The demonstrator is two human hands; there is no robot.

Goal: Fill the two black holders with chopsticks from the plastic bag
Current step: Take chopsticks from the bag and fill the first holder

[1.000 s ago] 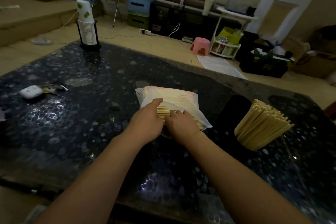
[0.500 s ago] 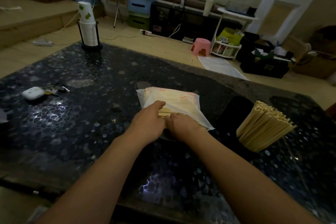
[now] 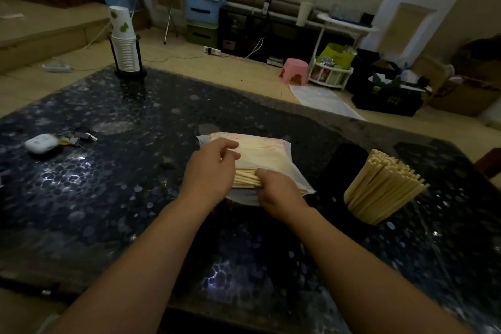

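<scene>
A translucent plastic bag [image 3: 260,152] of pale wooden chopsticks lies flat on the dark table, just ahead of me. My left hand [image 3: 210,171] pinches the bag's upper film near its open end. My right hand [image 3: 278,191] is closed around a bundle of chopsticks [image 3: 245,177] that sticks out of the bag's mouth. To the right, one black holder [image 3: 362,214] leans, packed with chopsticks [image 3: 385,184]. A second black holder [image 3: 343,165] stands behind it with no chopsticks visible in it.
The dark speckled table [image 3: 113,198] carries a rack of stacked paper cups [image 3: 125,43] at the far left corner and a white earbud case [image 3: 40,143] with keys at the left. Beyond the far edge are a pink stool [image 3: 295,69] and boxes on the floor.
My left hand has shifted up and lifted the bag's film, fingers now curled on it. More of the chopstick bundle shows outside the bag under my right hand.
</scene>
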